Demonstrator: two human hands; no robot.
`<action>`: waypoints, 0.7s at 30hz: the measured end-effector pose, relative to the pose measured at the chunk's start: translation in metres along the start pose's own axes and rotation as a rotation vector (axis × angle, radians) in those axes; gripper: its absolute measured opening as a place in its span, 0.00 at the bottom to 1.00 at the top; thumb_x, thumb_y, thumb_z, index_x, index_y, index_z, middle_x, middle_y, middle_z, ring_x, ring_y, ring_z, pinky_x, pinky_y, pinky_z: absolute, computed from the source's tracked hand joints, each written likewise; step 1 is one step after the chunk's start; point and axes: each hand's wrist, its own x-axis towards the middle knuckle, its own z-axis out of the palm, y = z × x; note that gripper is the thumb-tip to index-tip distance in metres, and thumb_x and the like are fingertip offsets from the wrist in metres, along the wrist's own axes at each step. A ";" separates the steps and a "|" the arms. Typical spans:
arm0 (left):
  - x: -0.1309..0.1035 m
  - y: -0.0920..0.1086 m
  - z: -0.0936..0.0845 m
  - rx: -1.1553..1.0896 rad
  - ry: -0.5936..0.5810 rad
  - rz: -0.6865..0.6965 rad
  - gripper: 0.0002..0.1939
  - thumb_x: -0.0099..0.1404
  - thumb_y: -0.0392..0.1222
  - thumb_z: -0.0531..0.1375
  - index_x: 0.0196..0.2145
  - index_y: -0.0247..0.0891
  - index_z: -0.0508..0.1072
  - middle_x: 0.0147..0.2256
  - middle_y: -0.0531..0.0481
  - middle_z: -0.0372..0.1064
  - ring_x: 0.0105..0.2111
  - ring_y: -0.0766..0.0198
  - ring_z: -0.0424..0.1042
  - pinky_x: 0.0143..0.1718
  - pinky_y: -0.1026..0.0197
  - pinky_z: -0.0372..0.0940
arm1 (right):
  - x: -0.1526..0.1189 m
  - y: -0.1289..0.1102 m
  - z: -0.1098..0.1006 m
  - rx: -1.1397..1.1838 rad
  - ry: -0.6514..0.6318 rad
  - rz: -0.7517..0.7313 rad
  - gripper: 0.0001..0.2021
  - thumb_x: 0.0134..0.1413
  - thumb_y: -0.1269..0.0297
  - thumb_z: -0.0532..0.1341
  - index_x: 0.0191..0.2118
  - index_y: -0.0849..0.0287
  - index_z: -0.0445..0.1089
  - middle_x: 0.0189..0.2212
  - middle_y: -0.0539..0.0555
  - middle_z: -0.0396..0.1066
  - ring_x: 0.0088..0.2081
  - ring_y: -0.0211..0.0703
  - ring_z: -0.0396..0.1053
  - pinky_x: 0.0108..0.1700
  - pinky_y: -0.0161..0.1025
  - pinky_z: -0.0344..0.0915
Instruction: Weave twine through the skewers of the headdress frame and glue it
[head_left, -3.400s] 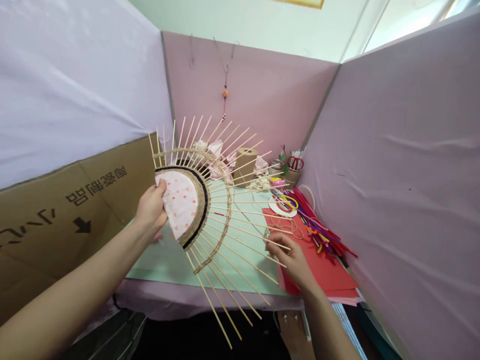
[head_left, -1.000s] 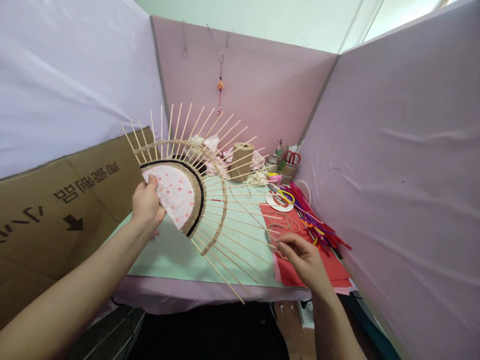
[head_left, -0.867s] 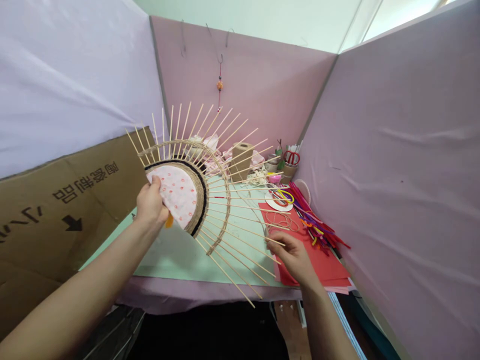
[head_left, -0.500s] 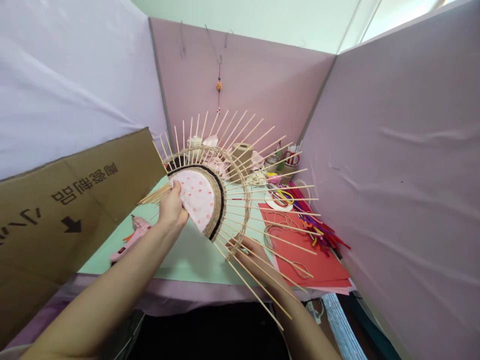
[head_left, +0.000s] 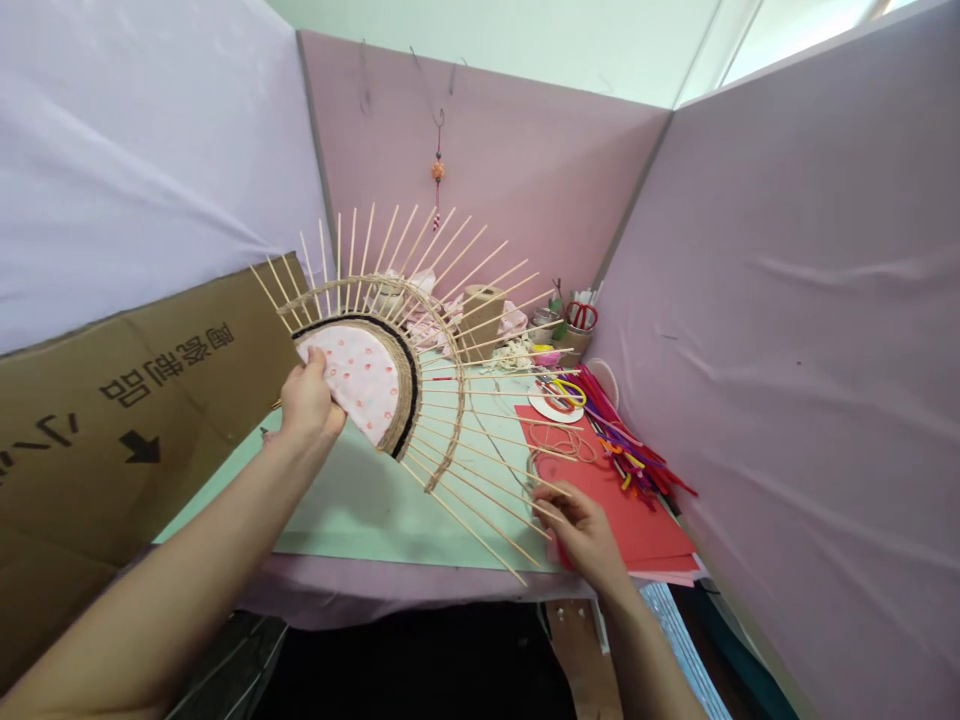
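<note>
My left hand (head_left: 311, 400) is closed on the straight edge of a half-round woven fan (head_left: 364, 380), its thumb over the pink spotted cloth. Rings of brown and black cord edge the cloth, and thin wooden sticks fan outward through a farther band of twine (head_left: 457, 410). Below right, my right hand (head_left: 577, 525) has its fingers curled together by the stick ends. A strand of twine (head_left: 495, 435) runs from the woven band down to those fingers, which appear to pinch it. The fingertips are partly behind the sticks.
A cardboard sheet (head_left: 150, 400) leans at left. Red paper (head_left: 637, 540) bears loose twine (head_left: 562, 440) and colourful pipe cleaners (head_left: 630, 450). At the back stand a twine spool (head_left: 481, 322) and a cup (head_left: 576, 345) holding red scissors (head_left: 582, 316). A beaded ornament (head_left: 438, 172) hangs there.
The fan has moved left and slightly up with my left hand, now covering most of the pink glue gun. My right hand has left the woven band and moved right, drawing the twine out.
</note>
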 end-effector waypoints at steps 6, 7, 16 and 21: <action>0.002 -0.001 -0.003 -0.006 0.031 0.158 0.07 0.67 0.36 0.54 0.30 0.37 0.69 0.31 0.50 0.73 0.33 0.67 0.75 0.41 0.59 0.72 | -0.005 -0.014 -0.021 -0.049 0.075 -0.084 0.08 0.52 0.57 0.64 0.32 0.56 0.72 0.27 0.51 0.71 0.31 0.40 0.68 0.36 0.36 0.65; 0.003 -0.001 -0.004 0.001 0.034 0.168 0.07 0.67 0.36 0.54 0.30 0.37 0.69 0.31 0.50 0.73 0.33 0.67 0.75 0.41 0.59 0.72 | -0.005 -0.016 -0.022 -0.049 0.090 -0.095 0.08 0.52 0.57 0.64 0.32 0.56 0.72 0.28 0.51 0.71 0.32 0.40 0.68 0.36 0.36 0.66; 0.004 -0.002 -0.003 -0.023 0.036 0.198 0.07 0.67 0.37 0.54 0.31 0.36 0.68 0.32 0.49 0.73 0.35 0.66 0.75 0.42 0.60 0.71 | -0.010 -0.023 -0.017 -0.136 0.047 -0.163 0.07 0.55 0.59 0.62 0.34 0.56 0.73 0.32 0.54 0.73 0.36 0.43 0.70 0.40 0.39 0.66; 0.003 -0.001 0.000 -0.036 0.041 0.166 0.07 0.67 0.36 0.54 0.31 0.35 0.69 0.33 0.48 0.74 0.36 0.65 0.76 0.45 0.58 0.71 | -0.006 -0.016 -0.017 -0.114 0.066 -0.140 0.07 0.53 0.58 0.63 0.34 0.56 0.73 0.31 0.53 0.73 0.35 0.42 0.70 0.38 0.37 0.65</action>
